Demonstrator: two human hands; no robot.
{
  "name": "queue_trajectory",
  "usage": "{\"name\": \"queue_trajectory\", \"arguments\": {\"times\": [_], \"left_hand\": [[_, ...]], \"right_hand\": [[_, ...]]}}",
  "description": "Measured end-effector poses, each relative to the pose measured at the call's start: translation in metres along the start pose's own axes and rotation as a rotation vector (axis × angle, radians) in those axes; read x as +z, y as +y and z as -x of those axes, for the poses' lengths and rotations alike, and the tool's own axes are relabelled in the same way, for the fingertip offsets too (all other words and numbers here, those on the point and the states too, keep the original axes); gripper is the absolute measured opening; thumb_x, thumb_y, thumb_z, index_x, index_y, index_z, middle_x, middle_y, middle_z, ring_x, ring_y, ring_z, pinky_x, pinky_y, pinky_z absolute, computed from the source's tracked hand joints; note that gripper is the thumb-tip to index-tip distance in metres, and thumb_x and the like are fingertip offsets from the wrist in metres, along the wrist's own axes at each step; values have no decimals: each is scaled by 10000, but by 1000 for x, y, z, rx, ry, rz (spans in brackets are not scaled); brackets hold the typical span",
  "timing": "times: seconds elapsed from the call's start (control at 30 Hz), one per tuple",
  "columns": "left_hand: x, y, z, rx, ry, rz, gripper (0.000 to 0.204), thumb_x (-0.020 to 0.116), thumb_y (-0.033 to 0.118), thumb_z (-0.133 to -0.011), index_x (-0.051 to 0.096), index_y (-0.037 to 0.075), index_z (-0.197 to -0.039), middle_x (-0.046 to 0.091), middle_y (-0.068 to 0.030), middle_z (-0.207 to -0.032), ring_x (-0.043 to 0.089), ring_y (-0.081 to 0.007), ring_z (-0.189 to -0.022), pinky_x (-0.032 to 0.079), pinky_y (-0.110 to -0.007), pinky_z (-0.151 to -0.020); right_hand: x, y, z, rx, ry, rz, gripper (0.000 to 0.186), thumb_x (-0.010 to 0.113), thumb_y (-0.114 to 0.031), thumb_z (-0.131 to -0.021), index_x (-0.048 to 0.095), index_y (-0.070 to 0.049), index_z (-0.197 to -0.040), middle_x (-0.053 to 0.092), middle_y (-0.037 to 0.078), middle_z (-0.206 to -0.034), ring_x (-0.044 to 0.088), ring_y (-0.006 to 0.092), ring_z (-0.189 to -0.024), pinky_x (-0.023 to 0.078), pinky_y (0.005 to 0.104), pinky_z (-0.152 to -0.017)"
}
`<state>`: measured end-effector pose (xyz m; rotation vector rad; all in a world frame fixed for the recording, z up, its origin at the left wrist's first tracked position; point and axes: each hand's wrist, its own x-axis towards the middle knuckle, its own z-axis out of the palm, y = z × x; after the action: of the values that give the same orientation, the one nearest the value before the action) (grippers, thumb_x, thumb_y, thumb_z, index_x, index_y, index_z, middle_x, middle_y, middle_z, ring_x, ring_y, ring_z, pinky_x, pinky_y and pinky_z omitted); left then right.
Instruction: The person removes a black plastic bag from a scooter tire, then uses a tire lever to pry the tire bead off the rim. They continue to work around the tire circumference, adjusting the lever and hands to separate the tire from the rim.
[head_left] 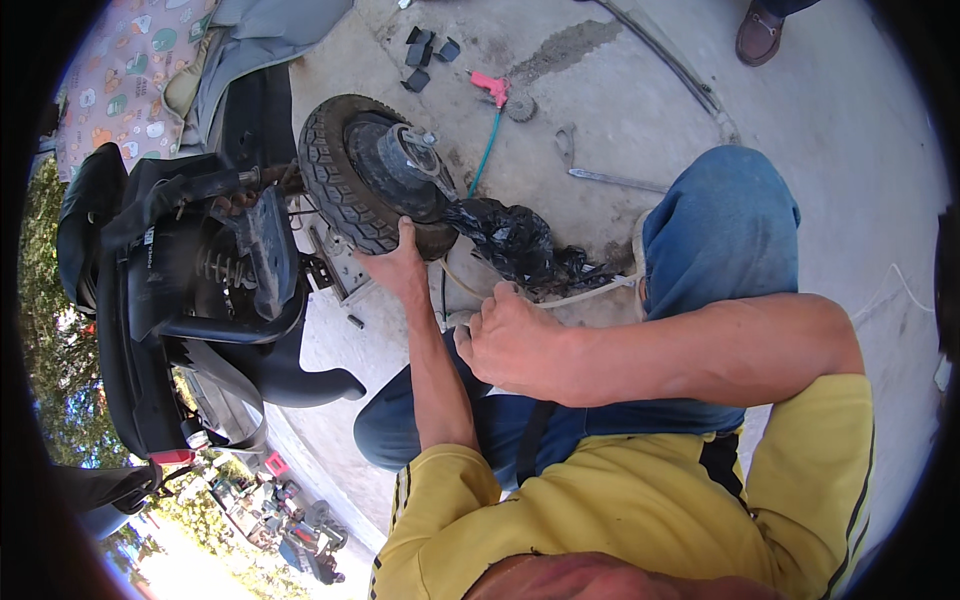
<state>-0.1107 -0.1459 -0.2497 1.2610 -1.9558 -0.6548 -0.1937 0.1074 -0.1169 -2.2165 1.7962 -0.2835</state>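
Note:
A black wheel (335, 170) with a knobby tyre and a hub motor at its centre stands tilted on the concrete floor in front of me. My left hand (398, 268) grips its near lower edge, the thumb over the tread and the other fingers hidden behind. Crumpled black plastic (505, 235) trails from the hub's axle side toward my right knee. Just this side of it is my right hand (515, 340), closed with curled fingers; whatever it may hold is hidden. A pale tube (595, 292) runs beside that hand toward my knee.
At left lies a black scooter (150, 310) with an exposed spring. Beyond the wheel are dark block-shaped pieces (420, 55), a pink air gun (492, 88) on a green hose, and a metal bar (615, 180). Another person's shoe (760, 35) shows at far right.

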Motion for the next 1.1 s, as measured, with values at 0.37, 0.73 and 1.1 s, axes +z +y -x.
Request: {"name": "queue_trajectory", "arguments": {"times": [0.37,0.73,1.1], "left_hand": [[-10,38,-33,-3,-79,-232,988,921,401,-739,499,-164,-1430,632,-331,-1373,636,-425,-1261,467,-446,-1108],[-14,40,-34,-84,-105,-307,1064,916,504,-716,481,-184,-1402,658,-341,-1313,656,-453,-1226,494,-460,-1079],[-51,-49,-45,-405,-369,714,642,599,484,-1077,576,-49,-1433,651,-218,-1377,651,-342,-1251,483,-438,-1099]], "right_hand": [[10,-5,5,14,-48,20,566,707,-237,-888,653,-11,-1405,748,88,-994,688,232,-905,442,417,-788],[35,4,-6,62,-161,-20,532,698,-211,-895,627,3,-1376,739,91,-1004,716,256,-959,463,418,-801],[58,28,-24,96,-189,22,532,710,-178,-929,583,-24,-1422,740,150,-1104,731,357,-1035,529,514,-902]]}}
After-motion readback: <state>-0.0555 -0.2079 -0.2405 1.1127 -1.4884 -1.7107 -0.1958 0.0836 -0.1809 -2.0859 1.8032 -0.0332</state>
